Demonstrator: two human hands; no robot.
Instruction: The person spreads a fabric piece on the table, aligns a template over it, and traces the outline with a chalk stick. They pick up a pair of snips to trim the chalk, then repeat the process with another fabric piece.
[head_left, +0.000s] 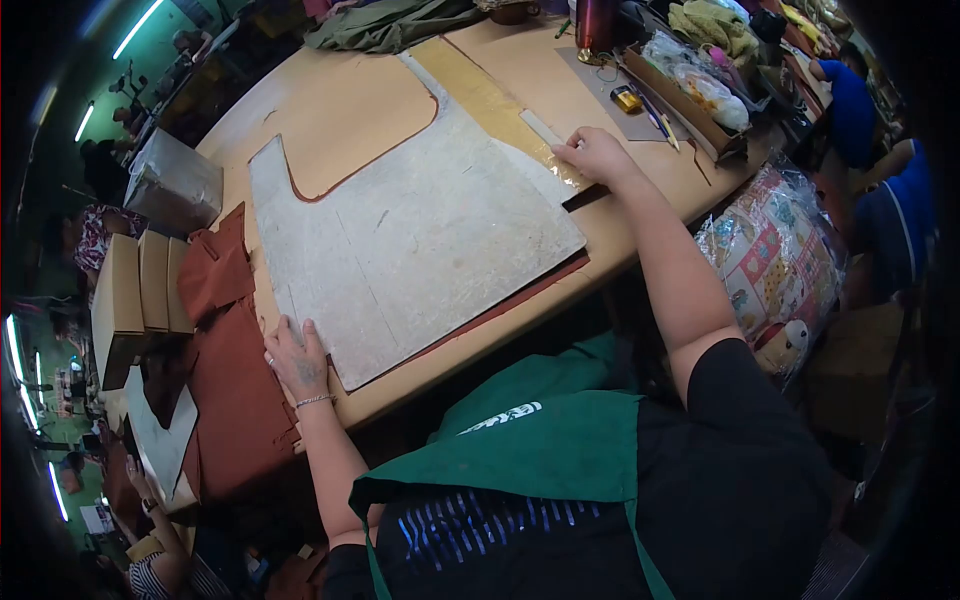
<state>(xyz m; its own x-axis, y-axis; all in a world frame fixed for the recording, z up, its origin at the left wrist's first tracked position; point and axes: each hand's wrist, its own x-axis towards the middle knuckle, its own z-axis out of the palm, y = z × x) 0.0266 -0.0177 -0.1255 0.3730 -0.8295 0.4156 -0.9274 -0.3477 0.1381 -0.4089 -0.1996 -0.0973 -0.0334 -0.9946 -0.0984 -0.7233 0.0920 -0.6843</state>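
Note:
A large grey pattern board (420, 240) lies flat on the wooden table (330, 110), over a sheet of brown leather whose edge (520, 300) shows along the near side. My left hand (295, 360) lies flat, fingers spread, on the board's near left corner. My right hand (595, 155) rests at the board's far right edge, fingertips pressed against a pale narrow strip (545, 130) beside a yellowish panel (480, 90). I cannot tell whether it grips a tool.
Brown leather pieces (235, 390) and cardboard boxes (140, 285) are stacked at the left. A tray of tools and bags (690, 95) stands at the far right, with green cloth (390, 25) at the back. A plastic-wrapped bundle (775, 265) sits right of the table. People work nearby.

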